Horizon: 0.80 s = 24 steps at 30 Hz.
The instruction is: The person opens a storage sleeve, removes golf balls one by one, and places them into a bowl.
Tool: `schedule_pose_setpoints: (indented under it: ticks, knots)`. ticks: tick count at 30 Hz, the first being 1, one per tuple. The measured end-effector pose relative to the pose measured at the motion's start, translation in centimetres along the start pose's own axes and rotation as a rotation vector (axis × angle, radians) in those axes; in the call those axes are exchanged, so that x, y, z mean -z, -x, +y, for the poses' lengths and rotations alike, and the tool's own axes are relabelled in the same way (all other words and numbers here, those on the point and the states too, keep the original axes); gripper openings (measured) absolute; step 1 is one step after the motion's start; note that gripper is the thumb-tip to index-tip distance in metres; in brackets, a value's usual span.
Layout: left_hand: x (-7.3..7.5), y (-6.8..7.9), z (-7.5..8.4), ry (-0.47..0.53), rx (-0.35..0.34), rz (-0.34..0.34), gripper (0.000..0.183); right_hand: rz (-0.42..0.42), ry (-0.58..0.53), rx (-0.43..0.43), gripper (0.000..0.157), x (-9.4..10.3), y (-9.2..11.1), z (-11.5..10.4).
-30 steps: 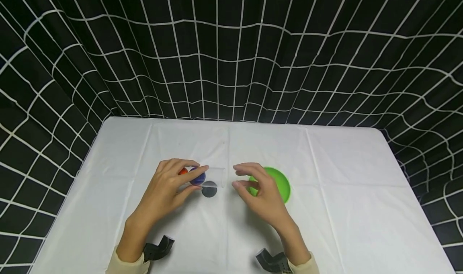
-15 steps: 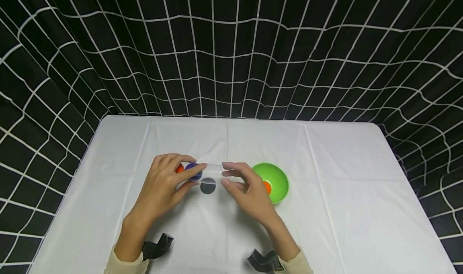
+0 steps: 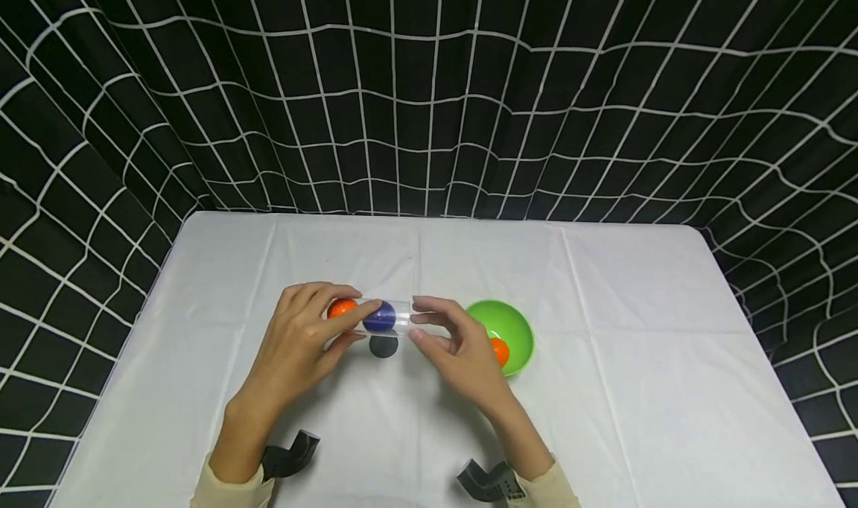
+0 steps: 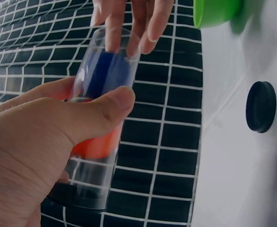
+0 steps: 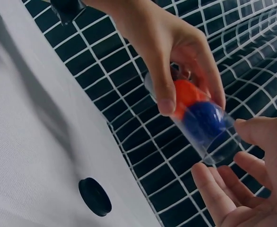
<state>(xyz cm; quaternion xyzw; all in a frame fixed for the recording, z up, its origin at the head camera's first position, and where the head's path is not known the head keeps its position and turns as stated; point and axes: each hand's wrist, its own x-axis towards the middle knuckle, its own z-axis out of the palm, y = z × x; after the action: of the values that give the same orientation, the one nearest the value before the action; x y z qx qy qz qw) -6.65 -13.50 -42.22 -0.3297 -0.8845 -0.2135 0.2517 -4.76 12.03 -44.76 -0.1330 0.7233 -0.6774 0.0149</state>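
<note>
My left hand (image 3: 302,340) grips a clear plastic tube (image 3: 403,318), held nearly level above the table. Inside lie an orange ball (image 3: 341,308) and a blue ball (image 3: 380,318), the blue one nearer the open end. The left wrist view shows a dark base (image 4: 77,196) at the tube's other end. My right hand (image 3: 465,350) has its fingers loosely spread at the open mouth, fingertips right at the rim. A round black cap (image 3: 384,346) lies on the table below the tube, also visible in the right wrist view.
A green bowl (image 3: 515,328) stands behind my right hand, with an orange ball (image 3: 500,351) in it, partly hidden by that hand. White cloth covers the table (image 3: 637,307). Black curtains with a white grid (image 3: 429,121) rise behind it and at both sides.
My right hand has moved left to the tube's mouth, uncovering the orange ball in the bowl. Within the tube, the blue and orange balls have shifted right, towards the open end.
</note>
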Motion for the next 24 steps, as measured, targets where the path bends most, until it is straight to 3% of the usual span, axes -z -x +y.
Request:
schedule_pose_setpoints:
  ticks: [15,24]
  knots:
    - [0.01,-0.20,0.02,0.013,0.000,-0.021,0.055,-0.028,0.000,-0.020,0.045,0.39,-0.16,-0.15]
    - [0.03,0.01,-0.17,0.059,0.043,-0.029,0.053,0.028,-0.053,-0.030,0.044,0.72,0.06,-0.30]
